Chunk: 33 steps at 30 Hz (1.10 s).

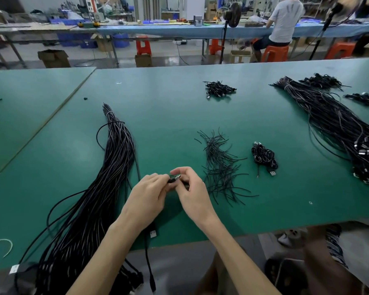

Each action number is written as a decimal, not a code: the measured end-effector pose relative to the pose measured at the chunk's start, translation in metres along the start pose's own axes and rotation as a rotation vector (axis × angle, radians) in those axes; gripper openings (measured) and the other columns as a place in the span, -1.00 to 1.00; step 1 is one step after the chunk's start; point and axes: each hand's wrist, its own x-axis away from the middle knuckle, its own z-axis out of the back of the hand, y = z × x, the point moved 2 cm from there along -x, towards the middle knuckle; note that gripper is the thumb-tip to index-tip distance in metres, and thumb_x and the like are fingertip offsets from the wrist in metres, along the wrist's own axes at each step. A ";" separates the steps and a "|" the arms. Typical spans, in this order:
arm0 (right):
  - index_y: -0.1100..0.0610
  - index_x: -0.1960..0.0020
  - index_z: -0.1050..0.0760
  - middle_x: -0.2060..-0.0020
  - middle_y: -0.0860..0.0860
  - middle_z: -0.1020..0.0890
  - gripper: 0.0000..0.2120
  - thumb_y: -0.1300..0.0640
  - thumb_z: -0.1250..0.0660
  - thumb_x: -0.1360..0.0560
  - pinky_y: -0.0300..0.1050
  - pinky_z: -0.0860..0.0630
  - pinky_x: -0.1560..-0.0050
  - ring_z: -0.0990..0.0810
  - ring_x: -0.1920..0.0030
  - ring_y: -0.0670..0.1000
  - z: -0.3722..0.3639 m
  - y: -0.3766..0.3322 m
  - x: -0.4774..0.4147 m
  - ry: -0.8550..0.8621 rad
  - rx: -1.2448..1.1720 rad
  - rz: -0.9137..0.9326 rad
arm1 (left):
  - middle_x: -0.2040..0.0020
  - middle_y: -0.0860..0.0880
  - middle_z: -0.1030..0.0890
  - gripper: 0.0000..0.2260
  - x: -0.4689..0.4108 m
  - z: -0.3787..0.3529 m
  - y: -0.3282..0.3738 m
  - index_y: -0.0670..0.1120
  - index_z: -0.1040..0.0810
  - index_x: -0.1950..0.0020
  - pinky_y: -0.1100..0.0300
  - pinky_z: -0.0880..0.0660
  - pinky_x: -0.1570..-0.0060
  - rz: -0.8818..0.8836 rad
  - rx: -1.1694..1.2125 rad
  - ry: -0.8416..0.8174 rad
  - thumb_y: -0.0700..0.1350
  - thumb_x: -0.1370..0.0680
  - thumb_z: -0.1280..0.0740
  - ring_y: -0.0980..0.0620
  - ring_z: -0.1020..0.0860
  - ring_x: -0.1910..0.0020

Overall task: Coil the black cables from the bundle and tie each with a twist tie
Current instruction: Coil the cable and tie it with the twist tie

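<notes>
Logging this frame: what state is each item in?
left hand: pinches the cable plug.
right hand: pinches the same plug.
cable plug: held above the table.
cable bundle: uncoiled, banded at far end.
twist ties: loose pile on table.
coiled cable: wound, lying beside the ties.

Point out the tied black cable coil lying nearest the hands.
The small coiled black cable just right of the loose black twist ties; the other coils lie farther back.

Forearms stretched forward, left hand (147, 194) and right hand (193, 194) close together, both pinching a cable plug (175, 178)
</notes>
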 end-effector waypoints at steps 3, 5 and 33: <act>0.05 -0.16 -0.54 0.14 -0.10 -0.69 -0.82 0.27 -0.24 -0.67 -0.36 -0.48 0.12 -0.62 0.17 -0.22 0.000 -0.001 0.000 0.020 -0.035 0.008 | 0.25 -0.01 -0.60 -0.88 -0.003 0.005 0.006 -0.20 -0.55 0.14 -0.01 -0.55 0.24 0.033 -0.073 0.058 -0.30 -0.60 -0.39 -0.06 -0.52 0.26; 0.03 -0.16 -0.54 0.09 -0.08 -0.70 -0.83 0.25 -0.24 -0.69 -0.29 -0.54 0.07 -0.65 0.12 -0.18 0.000 -0.003 -0.001 0.026 -0.064 0.015 | 0.22 -0.03 -0.64 -0.91 -0.004 0.009 0.010 -0.21 -0.58 0.11 0.03 -0.56 0.26 0.058 -0.078 0.098 -0.29 -0.59 -0.41 -0.08 -0.57 0.23; -0.06 0.05 -0.74 0.00 -0.21 -0.65 -0.89 -0.07 -0.48 -0.54 -0.44 -0.29 -0.17 -0.43 -0.21 -0.16 0.000 0.000 -0.002 -0.023 0.128 0.044 | -0.08 -0.16 -0.69 -0.64 -0.011 0.007 -0.011 -0.19 -0.71 -0.15 0.14 -0.62 0.00 0.618 1.505 0.120 0.04 -0.68 -0.25 -0.07 -0.66 -0.03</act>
